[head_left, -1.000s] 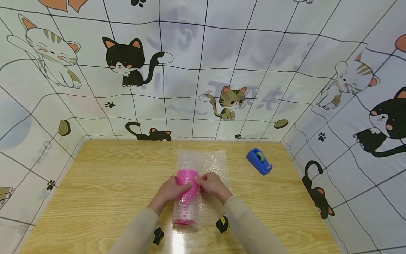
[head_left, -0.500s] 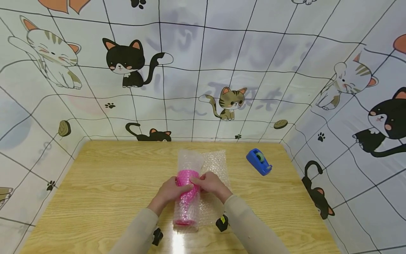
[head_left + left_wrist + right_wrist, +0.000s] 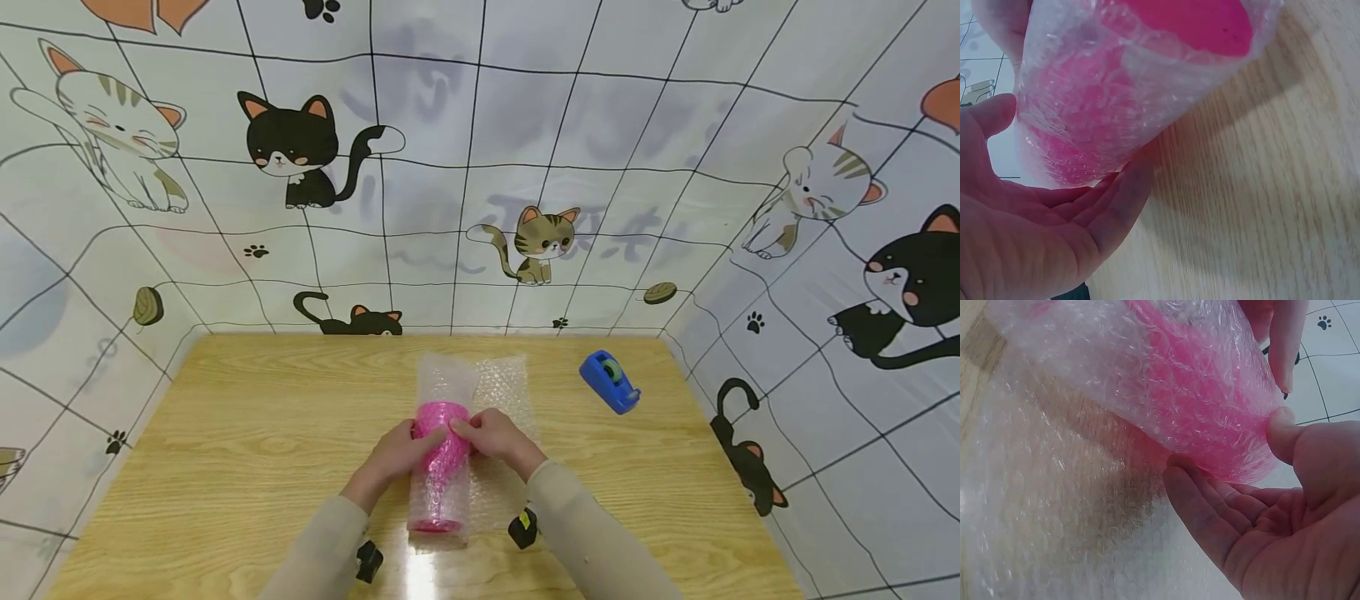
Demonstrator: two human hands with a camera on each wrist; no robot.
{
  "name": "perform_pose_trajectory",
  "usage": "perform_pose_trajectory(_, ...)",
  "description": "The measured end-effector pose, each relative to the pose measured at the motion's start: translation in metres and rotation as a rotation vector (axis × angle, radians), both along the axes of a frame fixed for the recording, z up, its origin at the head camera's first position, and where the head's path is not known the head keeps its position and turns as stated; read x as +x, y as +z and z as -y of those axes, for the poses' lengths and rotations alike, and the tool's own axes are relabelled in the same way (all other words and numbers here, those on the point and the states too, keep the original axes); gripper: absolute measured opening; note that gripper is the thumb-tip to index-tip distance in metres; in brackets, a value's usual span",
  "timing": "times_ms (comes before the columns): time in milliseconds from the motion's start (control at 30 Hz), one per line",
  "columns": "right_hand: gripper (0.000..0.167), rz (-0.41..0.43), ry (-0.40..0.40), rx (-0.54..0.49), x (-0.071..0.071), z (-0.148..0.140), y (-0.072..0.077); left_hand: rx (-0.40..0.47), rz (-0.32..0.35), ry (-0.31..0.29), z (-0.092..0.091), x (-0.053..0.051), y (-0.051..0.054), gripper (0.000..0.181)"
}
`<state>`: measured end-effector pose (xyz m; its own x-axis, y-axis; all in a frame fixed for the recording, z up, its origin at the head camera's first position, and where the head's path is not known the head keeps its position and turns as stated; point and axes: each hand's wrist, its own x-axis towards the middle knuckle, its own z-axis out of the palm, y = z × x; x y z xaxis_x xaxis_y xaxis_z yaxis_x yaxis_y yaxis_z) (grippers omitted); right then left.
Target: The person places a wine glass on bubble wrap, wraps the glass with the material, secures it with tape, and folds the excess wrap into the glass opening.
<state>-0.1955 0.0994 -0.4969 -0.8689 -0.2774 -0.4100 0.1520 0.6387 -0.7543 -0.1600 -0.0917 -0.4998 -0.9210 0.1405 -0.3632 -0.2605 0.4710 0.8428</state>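
A pink cylindrical object lies lengthwise inside a roll of clear bubble wrap, whose loose flat part stretches out to the right. My left hand grips the roll from the left, thumb on top and fingers curled under its side, as the left wrist view shows at the wrapped object. From the right, my right hand holds the roll with its thumb on top near the left thumb. In the right wrist view its fingers lie under the pink roll, above the flat bubble wrap.
A blue tape dispenser stands on the wooden table at the back right. Cat-patterned cloth rises behind the table and at both sides. Black wrist devices show below both hands.
The right thumb has moved left from the roll's right side onto its top, close to the left thumb. The left hand keeps its grip, and the roll has hardly moved.
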Motion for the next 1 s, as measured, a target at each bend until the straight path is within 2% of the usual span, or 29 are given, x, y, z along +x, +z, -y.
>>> perform_pose_trajectory(167,0.045,0.043,-0.003,-0.040,0.000,0.000,-0.001,0.045,0.031,0.008,0.002,-0.002,0.000,0.074)
perform_pose_trajectory(333,0.049,0.092,0.007,-0.046,0.000,-0.003,-0.006,0.056,0.061,0.020,0.002,-0.001,0.001,0.078)
perform_pose_trajectory(533,0.046,0.155,0.025,-0.116,-0.002,-0.006,-0.011,0.029,0.047,0.026,0.000,-0.001,-0.001,0.083)
perform_pose_trajectory(833,0.041,0.170,0.017,-0.145,-0.002,-0.006,-0.012,-0.030,0.009,0.048,-0.004,-0.002,-0.004,0.085)
perform_pose_trajectory(1000,0.041,0.125,-0.018,-0.092,0.001,-0.004,-0.009,-0.046,0.011,0.057,-0.005,-0.002,-0.002,0.086)
